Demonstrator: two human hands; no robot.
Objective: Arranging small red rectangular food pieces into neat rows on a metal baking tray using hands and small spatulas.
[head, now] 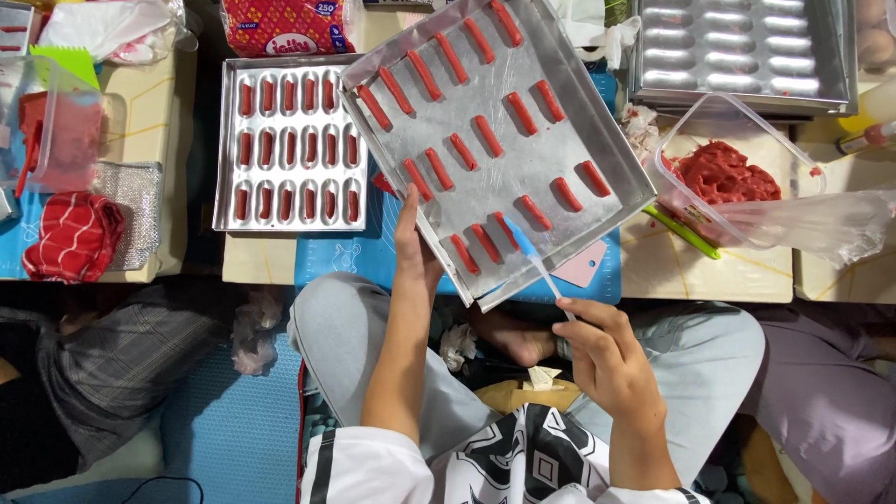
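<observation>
1. Right now the left hand (411,245) grips the near edge of a flat, square metal baking tray (560,159) lined with clear film, thumb on top, fingers hidden beneath it.
2. That tray sits tilted and turned at an angle over the low table's blue mat (359,261), just above the person's lap.
3. On it lie rows of short red dough sticks (488,135), set diagonally and apart from one another.
4. Meanwhile the right hand (607,350) pinches a thin white-handled tool (539,266) between thumb and fingers; its tip reaches the tray's near corner, beside the closest sticks.
5. To the left, a metal mould tray (287,145) holds red filling in oblong cavities.
6. Over on the right, a clear plastic tub (695,140) holds red dough (723,173), touching the tilted tray's corner.
</observation>
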